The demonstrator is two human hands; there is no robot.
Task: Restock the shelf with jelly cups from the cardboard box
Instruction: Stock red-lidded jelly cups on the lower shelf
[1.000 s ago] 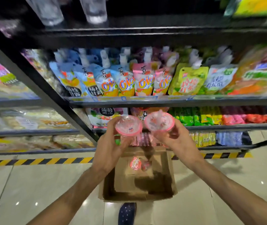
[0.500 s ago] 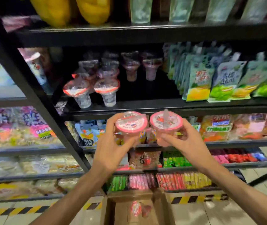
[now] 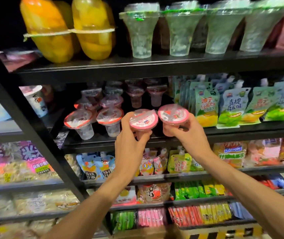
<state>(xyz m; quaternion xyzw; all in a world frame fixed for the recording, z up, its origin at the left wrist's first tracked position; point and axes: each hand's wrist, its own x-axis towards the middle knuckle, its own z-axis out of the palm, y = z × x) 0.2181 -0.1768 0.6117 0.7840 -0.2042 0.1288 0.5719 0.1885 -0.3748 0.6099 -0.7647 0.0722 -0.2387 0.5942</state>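
Left hand (image 3: 129, 145) grips pink jelly cup (image 3: 143, 120); right hand (image 3: 187, 135) grips second cup (image 3: 173, 114), both at shelf (image 3: 241, 131) front edge. Risk: cups knock red-lidded cups (image 3: 94, 121) at left, toppling them. Narrow bases could tip near edge.

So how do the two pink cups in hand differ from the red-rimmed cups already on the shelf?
The pink cups have pink lids and pink contents; the red-rimmed cups look clear. The pink cups are held tilted in front of the shelf; the red-rimmed cups stand on it. All are sealed, flared cups.
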